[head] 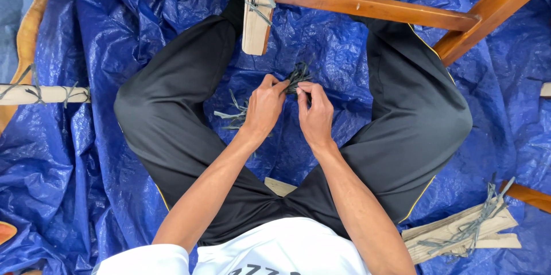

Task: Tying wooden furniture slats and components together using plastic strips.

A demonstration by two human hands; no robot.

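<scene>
Grey-green fibre strands (297,75) are pinched by both the left hand (263,108) and right hand (315,113), fingertips closed tight, keeping them taut.

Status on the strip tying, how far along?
Done: a pale slat on the wooden frame already carries wound grey-green strips. In hand: left hand and right hand pinch a small bunch of strips together. Left: loose strips on the blue tarp, plus a strip-topped slat stack.
</scene>
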